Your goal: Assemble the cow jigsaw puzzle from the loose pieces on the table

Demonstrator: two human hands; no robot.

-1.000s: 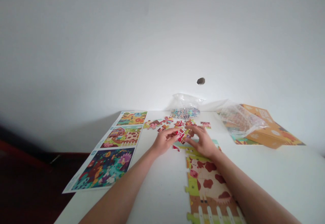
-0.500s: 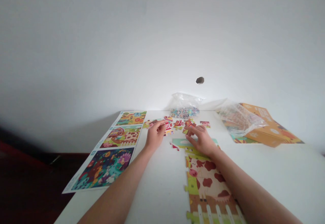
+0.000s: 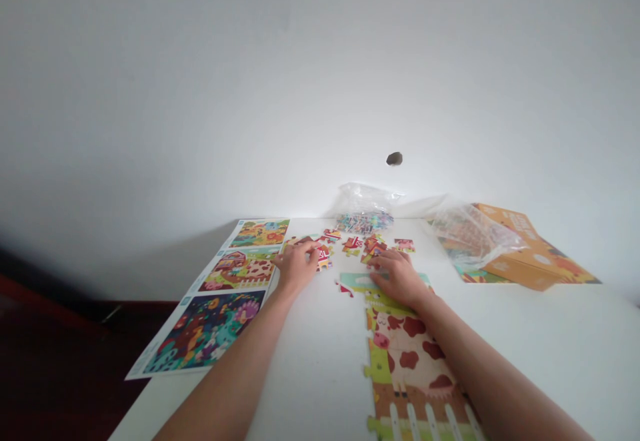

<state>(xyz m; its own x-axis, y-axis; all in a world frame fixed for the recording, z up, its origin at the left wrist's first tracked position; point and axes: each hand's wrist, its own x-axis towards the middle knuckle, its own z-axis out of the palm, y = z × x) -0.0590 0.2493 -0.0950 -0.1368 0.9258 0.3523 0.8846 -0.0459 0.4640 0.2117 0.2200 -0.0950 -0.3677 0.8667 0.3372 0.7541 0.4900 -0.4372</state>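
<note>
A partly joined cow puzzle [image 3: 407, 354] lies on the white table [image 3: 320, 354] in front of me. Loose puzzle pieces [image 3: 357, 244] are scattered beyond it. My left hand [image 3: 295, 266] rests among the leftmost loose pieces, fingers curled down on a piece with red on it [image 3: 323, 256]. My right hand [image 3: 397, 274] lies flat on the top edge of the joined puzzle, fingers stretched toward the loose pieces, holding nothing.
A sheet with three printed puzzle pictures [image 3: 223, 294] lies at the left edge. A clear bag of pieces [image 3: 365, 211] sits at the back. An orange box [image 3: 533, 257] and another plastic bag [image 3: 470, 234] are at the right.
My left hand has carried a red piece from the middle out to the left and set it down among the loose pieces. My right hand has stayed near the puzzle's top edge.
</note>
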